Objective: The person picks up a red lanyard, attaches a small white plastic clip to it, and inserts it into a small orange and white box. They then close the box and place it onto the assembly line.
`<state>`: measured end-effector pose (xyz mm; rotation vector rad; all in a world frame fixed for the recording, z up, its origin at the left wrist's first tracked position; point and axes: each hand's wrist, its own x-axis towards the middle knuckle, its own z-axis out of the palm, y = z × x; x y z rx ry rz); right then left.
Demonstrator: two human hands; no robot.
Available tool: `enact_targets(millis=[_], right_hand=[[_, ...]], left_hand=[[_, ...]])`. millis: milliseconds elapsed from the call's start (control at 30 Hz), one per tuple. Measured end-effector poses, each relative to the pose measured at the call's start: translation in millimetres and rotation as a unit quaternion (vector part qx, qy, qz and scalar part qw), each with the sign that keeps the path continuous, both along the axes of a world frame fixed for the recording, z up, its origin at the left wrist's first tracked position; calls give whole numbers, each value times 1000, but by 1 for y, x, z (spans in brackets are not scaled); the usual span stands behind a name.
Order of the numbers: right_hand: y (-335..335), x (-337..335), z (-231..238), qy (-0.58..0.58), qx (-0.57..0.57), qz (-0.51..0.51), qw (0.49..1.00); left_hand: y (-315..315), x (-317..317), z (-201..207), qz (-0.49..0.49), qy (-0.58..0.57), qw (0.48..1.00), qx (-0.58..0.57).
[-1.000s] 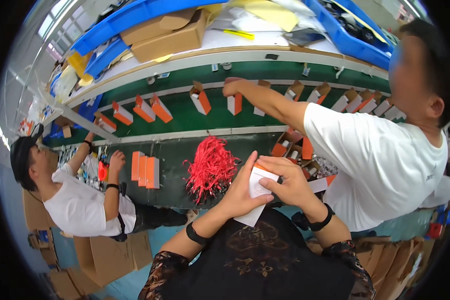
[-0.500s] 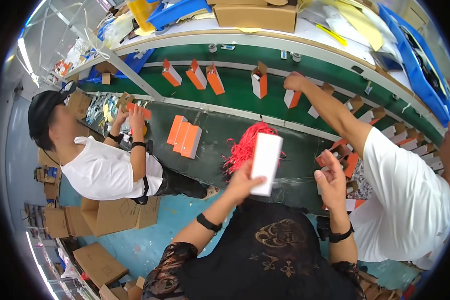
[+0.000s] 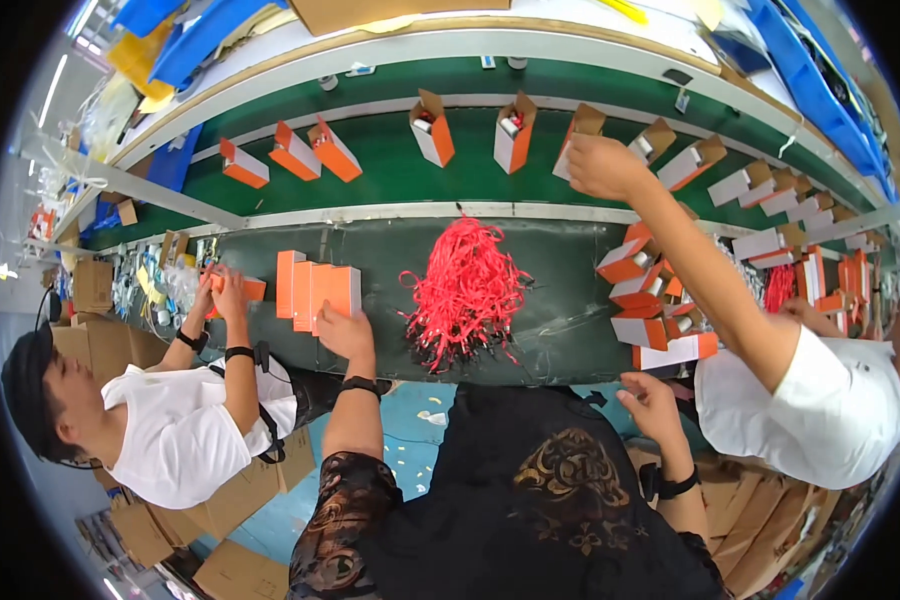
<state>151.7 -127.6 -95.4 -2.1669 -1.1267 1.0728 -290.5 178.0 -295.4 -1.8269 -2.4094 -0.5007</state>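
My left hand (image 3: 347, 335) grips the lower end of an orange and white carton (image 3: 342, 289), which lies at the right end of a row of similar cartons (image 3: 294, 290) on the dark table. By the table's front edge, my right hand (image 3: 654, 408) holds nothing, its fingers loosely curled and apart. Between my hands a heap of red cords (image 3: 467, 290) with dark ends rests on the tabletop.
Open cartons (image 3: 431, 130) stand spaced along a green belt (image 3: 370, 165) behind the table. A co-worker's arm (image 3: 715, 240) on the right reaches to one of them. Another co-worker (image 3: 170, 425) on the left handles an orange carton. More open cartons (image 3: 638, 290) crowd the table's right.
My left hand has carried the carton leftward and down to the row on the table. My right hand has lowered toward the table edge. The view has turned.
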Motion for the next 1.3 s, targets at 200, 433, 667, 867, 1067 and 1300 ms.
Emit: enact_targets(millis=[200,433,667,867,1067,1300], right_hand=[[-13,-7,-9,-17,2,-51,999],[-7,-6,0,-68,15,2,998],[-6,15,-8,-66,36,18,997],[20,26,-5,-105,83,134,982],[45,30,1,-107,113,188,970],[97,12,26,-29,186,249,950]], left_hand=[[-16,85,5,-263,-125,957,-1],[1,96,-1,-118,-140,964,-193],[-9,96,131,-204,-499,842,8],[-16,108,190,-249,-455,855,17],[-55,144,284,-266,-598,756,2],[-94,165,396,-506,-628,580,114]])
